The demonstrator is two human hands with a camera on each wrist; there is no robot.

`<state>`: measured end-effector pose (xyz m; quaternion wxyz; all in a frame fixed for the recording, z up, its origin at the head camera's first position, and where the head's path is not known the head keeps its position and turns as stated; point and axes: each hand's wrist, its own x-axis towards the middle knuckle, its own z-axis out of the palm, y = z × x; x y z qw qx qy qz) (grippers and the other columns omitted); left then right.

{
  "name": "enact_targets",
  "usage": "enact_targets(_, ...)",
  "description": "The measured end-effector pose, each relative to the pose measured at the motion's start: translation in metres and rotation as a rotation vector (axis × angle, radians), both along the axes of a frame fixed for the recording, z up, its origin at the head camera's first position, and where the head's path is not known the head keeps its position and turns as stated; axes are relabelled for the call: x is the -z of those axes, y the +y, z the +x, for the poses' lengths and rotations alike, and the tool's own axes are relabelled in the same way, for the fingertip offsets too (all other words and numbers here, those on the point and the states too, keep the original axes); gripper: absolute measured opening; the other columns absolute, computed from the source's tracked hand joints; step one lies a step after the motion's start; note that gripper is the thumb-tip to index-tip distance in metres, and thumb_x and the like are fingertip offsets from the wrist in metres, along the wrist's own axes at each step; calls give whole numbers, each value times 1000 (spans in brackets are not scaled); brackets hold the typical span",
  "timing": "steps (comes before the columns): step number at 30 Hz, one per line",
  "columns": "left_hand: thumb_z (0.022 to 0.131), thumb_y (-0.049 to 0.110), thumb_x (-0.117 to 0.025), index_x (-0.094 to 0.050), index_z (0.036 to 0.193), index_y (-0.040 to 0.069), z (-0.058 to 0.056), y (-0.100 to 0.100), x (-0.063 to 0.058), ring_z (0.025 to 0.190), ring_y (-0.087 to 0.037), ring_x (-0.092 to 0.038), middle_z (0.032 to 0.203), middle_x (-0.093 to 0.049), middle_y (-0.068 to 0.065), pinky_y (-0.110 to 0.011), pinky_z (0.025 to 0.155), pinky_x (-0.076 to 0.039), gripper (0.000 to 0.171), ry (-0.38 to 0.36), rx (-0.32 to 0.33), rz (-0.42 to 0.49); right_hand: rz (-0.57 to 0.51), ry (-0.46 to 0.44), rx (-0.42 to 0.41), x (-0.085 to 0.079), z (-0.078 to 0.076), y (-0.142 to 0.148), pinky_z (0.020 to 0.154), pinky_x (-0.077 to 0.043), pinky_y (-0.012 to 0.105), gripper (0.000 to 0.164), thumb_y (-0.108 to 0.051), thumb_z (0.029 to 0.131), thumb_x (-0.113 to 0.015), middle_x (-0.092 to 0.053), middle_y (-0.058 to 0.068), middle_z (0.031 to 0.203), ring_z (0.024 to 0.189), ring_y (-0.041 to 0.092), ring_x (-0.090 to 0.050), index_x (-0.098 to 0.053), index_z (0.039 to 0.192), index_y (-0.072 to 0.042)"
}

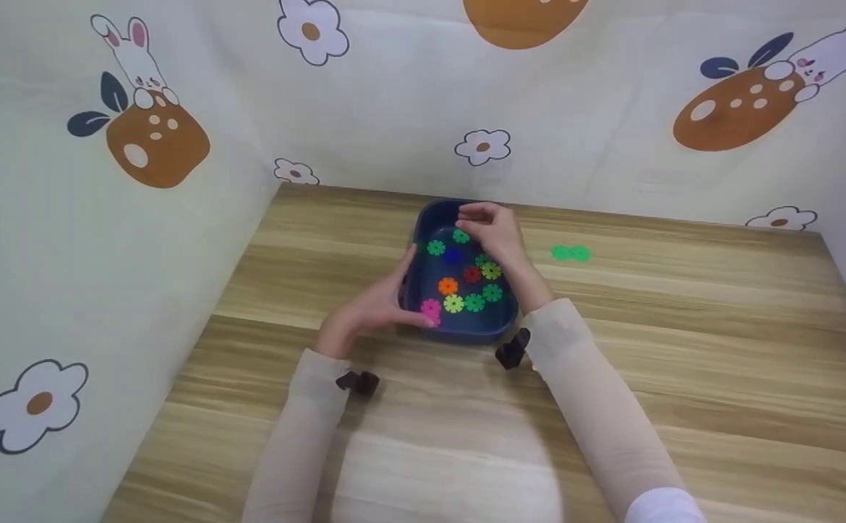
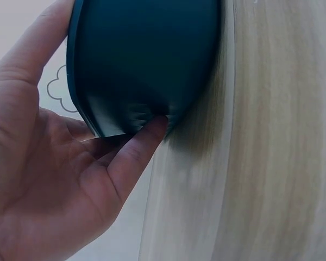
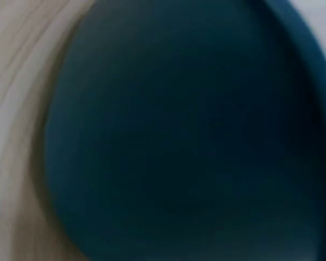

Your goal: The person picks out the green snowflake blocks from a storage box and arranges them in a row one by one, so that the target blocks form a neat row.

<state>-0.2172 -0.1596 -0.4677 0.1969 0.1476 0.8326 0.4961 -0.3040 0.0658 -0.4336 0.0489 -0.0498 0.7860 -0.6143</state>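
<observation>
A dark blue plastic bin [image 1: 466, 336] stands on the table with several small notched snowflake discs in it. Among them are an orange disc [image 1: 448, 286], a red disc [image 1: 472, 274], a dark blue disc [image 1: 452, 256] and pink discs [image 1: 430, 308], besides green and yellow ones. My left hand [image 1: 375, 305] grips the bin at its near left corner; in the left wrist view, its fingers reach round the bin wall [image 2: 146, 54]. My right hand [image 1: 497, 231] hovers over the bin's far right part, fingers loosely bent, with no disc visible between them. Only the bin's outer wall [image 3: 179, 136] fills the right wrist view.
Two joined green discs [image 1: 571, 253] lie on the wooden table [image 1: 684, 327] to the right of the bin. A printed cloth [image 1: 393, 94] hangs behind and along both sides of the table. A black wrist camera [image 1: 513, 349] sits beside the bin's near right corner.
</observation>
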Motion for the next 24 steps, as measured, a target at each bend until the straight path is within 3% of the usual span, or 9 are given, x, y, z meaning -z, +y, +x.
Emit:
enact_targets(10, 76, 33, -87, 10, 160, 30, 0, 2, 1, 154, -24, -17, 170, 1, -1, -49, 126, -16, 128, 11, 4, -8, 116, -78, -16, 19, -3, -11, 106, -49, 39, 35, -19, 96, -66, -67, 16, 130, 120, 27, -62, -65, 127, -2)
enact_targets(15, 76, 32, -87, 11, 160, 31, 1, 4, 2, 154, -24, -15, 170, 2, -1, -49, 126, -16, 129, 1, 9, -10, 151, -158, -88, 30, -4, -12, 114, -42, 41, 42, -23, 99, -61, -59, 16, 140, 131, 28, -55, -58, 136, -3)
enact_targets(24, 76, 30, -87, 11, 160, 33, 1, 0, 0, 154, -23, -17, 170, 0, -1, -48, 126, -17, 129, 13, -5, -28, 250, -188, -241, 34, -5, -20, 119, -36, 45, 49, -26, 100, -59, -50, 13, 151, 138, 28, -47, -51, 144, -6)
